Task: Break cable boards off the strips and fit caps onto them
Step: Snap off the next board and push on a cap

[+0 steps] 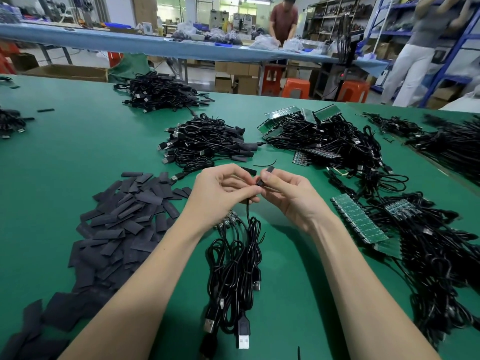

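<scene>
Work surface: broad table covered in a green mat [78, 141].

Lying directly on it:
- loose heap of flat dark grey sleeve-like caps [124, 219], left of centre
- bundle of black USB cables [233, 276], near edge, plugs toward the viewer
- two tangled piles of black cables with caps fitted [205, 144], centre [161, 90] and farther back
- green circuit-board strips with black cables attached [358, 219], right side; more at rear right [298, 118]
- a single short black cap [249, 169] and a thin black wire offcut [265, 163], centre.
</scene>
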A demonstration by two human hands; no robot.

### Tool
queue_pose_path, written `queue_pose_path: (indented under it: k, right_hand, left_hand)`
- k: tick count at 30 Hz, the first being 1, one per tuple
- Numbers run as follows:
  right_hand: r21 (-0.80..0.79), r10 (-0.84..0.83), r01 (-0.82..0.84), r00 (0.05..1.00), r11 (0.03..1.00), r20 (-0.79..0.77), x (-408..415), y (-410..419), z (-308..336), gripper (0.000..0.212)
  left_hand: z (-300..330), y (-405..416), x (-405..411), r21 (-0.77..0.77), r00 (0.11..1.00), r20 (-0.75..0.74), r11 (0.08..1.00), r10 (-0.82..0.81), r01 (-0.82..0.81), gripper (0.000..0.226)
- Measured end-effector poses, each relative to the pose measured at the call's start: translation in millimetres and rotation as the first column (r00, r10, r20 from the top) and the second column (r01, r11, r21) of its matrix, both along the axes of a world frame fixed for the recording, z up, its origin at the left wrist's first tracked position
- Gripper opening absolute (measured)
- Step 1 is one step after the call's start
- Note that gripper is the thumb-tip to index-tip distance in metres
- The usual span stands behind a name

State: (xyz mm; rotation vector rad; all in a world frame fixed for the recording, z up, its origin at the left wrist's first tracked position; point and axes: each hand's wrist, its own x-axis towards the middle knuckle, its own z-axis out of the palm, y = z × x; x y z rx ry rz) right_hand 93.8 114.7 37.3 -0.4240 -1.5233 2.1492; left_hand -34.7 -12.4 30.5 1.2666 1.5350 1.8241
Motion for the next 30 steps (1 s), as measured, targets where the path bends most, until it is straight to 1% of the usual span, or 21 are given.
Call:
queue_pose_path:
  k: [3,8,10,13,14,17,21,25,30]
  right_hand:
    - [0.035,0.021,-0.021,1.0,0.999,0.017,0,-1,0,0.011]
    - [0.018,0.034,-0.034,0.999,0.999,0.026,0,-3,-2,0.012]
    - [0.011,0.002,-0.002,1.0,1.0,0.014,-1,-4,-2,0.021]
    - [-0.009,-0.059,0.059,0.996,0.998,-0.067,-3,-8,0,0.044]
    - [-0.006,-0.075,0.074,0.993,0.997,-0.094,-4,-9,1,0.047]
    - [0.008,-0.11,0.112,0.985,0.994,-0.133,-5,-12,1,0.039]
    - [0.026,-0.15,0.155,0.98,0.988,-0.132,-5,-12,0,0.025]
    - [0.033,-0.158,0.164,0.979,0.986,-0.126,-5,-12,1,0.026]
    - [0.003,-0.159,0.161,0.978,0.987,-0.132,-8,-14,1,0.026]
  left_hand:
    - [0,0,-2,-0.014,1.0,0.007,1.0,0.004,-0.003,0.015]
    - [-2,-1,-2,-0.001,1.0,0.001,1.0,-0.006,0.006,0.015]
    - [-4,0,-2,0.011,1.0,-0.002,1.0,0.001,-0.001,0.015]
    - [-4,0,-3,0.005,0.999,0.03,1.0,-0.012,0.012,0.016]
    - [-4,0,-3,0.001,0.999,0.047,1.0,-0.02,0.02,0.016]
    - [-3,0,-3,-0.003,0.997,0.077,0.999,-0.031,0.032,0.017]
    - [-4,-1,-2,-0.016,0.995,0.101,1.0,-0.019,0.021,0.015]
    - [-5,0,-1,-0.01,0.992,0.12,1.0,-0.023,0.024,0.015]
    - [-4,2,1,0.006,0.989,0.145,1.0,-0.002,0.001,0.015]
